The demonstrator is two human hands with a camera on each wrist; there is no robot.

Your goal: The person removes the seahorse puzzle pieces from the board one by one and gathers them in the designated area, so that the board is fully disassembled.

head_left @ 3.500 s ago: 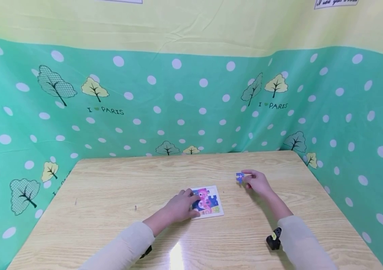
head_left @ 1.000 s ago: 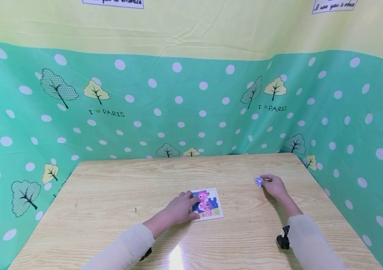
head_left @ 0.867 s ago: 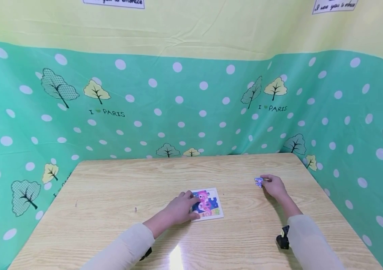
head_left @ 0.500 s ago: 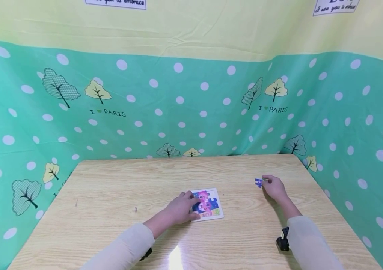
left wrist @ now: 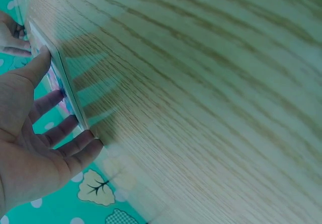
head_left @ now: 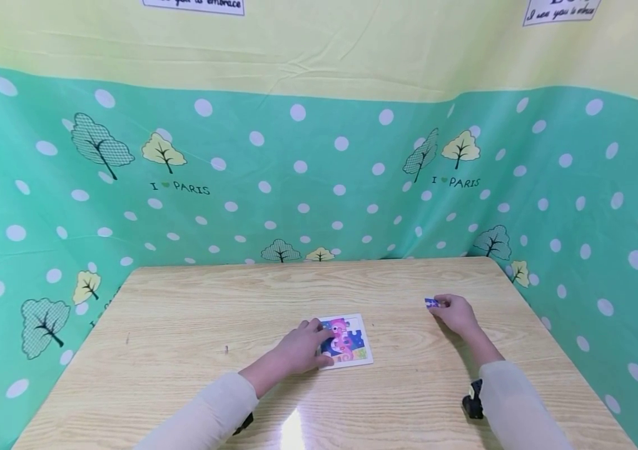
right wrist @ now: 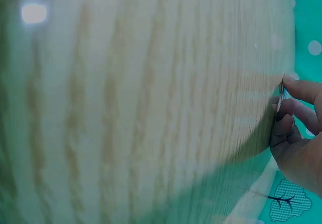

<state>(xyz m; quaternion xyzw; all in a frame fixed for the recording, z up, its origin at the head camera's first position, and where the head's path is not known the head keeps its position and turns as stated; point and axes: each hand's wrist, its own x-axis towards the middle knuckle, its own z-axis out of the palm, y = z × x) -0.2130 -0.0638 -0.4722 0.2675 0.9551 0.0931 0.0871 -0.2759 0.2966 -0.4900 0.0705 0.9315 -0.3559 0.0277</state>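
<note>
A white-framed jigsaw puzzle (head_left: 356, 350) with a pink seahorse on dark blue lies on the table, and its upper right part shows a bare pale gap. My left hand (head_left: 298, 345) rests over the puzzle's left side, fingers spread on its surface and edge, partly hiding it. In the left wrist view the thumb and fingertips touch the puzzle board (left wrist: 70, 93). To the right of the puzzle, my right hand (head_left: 456, 314) pinches a small blue-purple puzzle piece (head_left: 431, 302) between thumb and fingers. That piece appears edge-on in the right wrist view, tilted near the table surface.
The wooden table (head_left: 201, 312) carries a few small dark marks. A green polka-dot curtain (head_left: 296, 187) with tree prints closes off the back and both sides. A dark wrist camera (head_left: 473, 400) sits at the right sleeve.
Over the last few seconds my right hand has moved right, away from the puzzle, carrying the puzzle piece. Within the last second the piece has turned in its fingers. My left hand stays put.
</note>
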